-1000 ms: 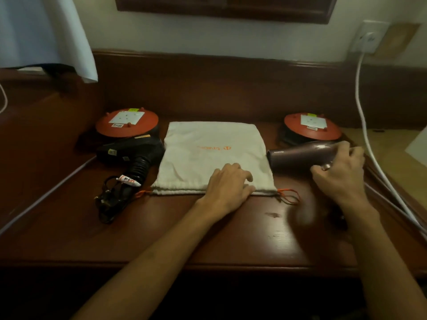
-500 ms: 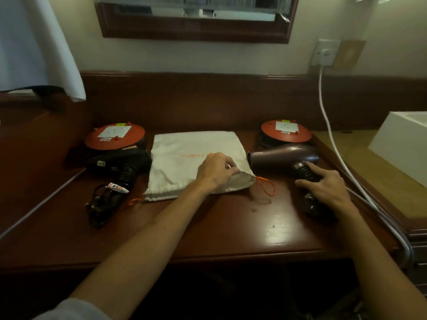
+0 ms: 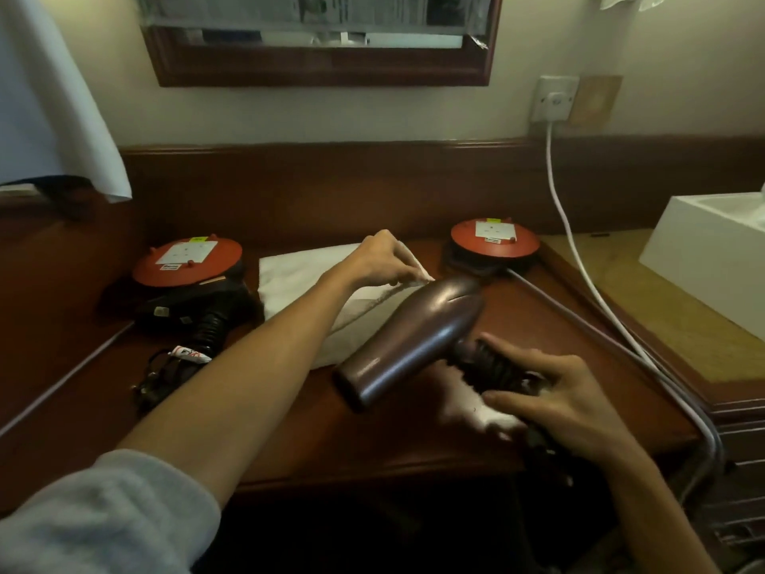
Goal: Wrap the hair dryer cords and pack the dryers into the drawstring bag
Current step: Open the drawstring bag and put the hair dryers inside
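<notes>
A cream drawstring bag [image 3: 298, 275] lies at the middle of the wooden desk. My left hand [image 3: 381, 258] pinches the upper edge of its mouth and holds it lifted, so the opening gapes toward the right. My right hand [image 3: 550, 395] grips the cord-wrapped handle of a brown hair dryer [image 3: 414, 341], which is raised off the desk with its nozzle pointing down and left, just in front of the bag's mouth. A black hair dryer [image 3: 198, 312] with its bundled cord [image 3: 165, 374] lies to the left of the bag.
Two red round discs [image 3: 188, 261] [image 3: 494, 238] sit at the back left and back right of the desk [image 3: 289, 428]. A white cable [image 3: 579, 263] runs from a wall socket [image 3: 554, 99] down along the desk's right edge. A white box [image 3: 712, 250] stands on the right counter.
My left hand has lifted the bag's mouth open. My right hand has raised the brown dryer off the desk and swung its nozzle down toward the bag opening.
</notes>
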`<control>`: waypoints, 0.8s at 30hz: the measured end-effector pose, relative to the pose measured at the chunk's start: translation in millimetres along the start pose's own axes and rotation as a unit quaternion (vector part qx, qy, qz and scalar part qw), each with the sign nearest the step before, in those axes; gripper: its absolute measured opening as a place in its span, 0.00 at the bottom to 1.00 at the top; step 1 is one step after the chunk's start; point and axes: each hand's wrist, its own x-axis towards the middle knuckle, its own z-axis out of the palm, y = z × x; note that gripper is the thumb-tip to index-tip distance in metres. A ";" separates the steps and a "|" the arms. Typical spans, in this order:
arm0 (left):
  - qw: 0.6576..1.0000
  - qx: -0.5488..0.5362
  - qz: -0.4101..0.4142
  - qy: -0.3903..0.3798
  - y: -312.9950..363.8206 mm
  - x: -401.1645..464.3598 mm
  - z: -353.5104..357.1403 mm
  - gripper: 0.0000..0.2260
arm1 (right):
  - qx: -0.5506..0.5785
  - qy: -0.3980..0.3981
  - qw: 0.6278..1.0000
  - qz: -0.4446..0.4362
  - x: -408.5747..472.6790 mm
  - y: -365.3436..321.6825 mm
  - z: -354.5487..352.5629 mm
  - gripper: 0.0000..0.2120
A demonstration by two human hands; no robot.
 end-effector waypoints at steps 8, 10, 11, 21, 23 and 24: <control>0.999 0.026 0.034 -0.007 0.8 -2.7 -0.7 0.02 | -0.052 0.009 0.999 -0.012 36.9 3.5 53.2 0.31; 0.999 0.027 0.039 -0.014 -0.6 -6.9 -3.2 0.03 | -0.051 0.040 0.998 0.024 42.6 7.9 59.3 0.31; 0.999 0.025 0.042 -0.025 0.6 -8.3 -3.0 0.04 | -0.069 0.052 0.996 0.033 45.4 8.8 62.0 0.32; 0.985 0.091 0.123 0.076 -26.1 -33.1 13.1 0.06 | -0.155 0.051 0.985 0.051 45.5 10.7 68.0 0.33; 0.983 0.057 0.137 0.107 -19.7 -33.8 11.5 0.06 | -0.085 0.072 0.992 0.055 48.2 4.9 77.0 0.31; 0.983 0.048 0.140 0.112 -14.1 -33.4 9.9 0.07 | -0.079 0.082 0.992 0.052 51.8 1.4 82.0 0.30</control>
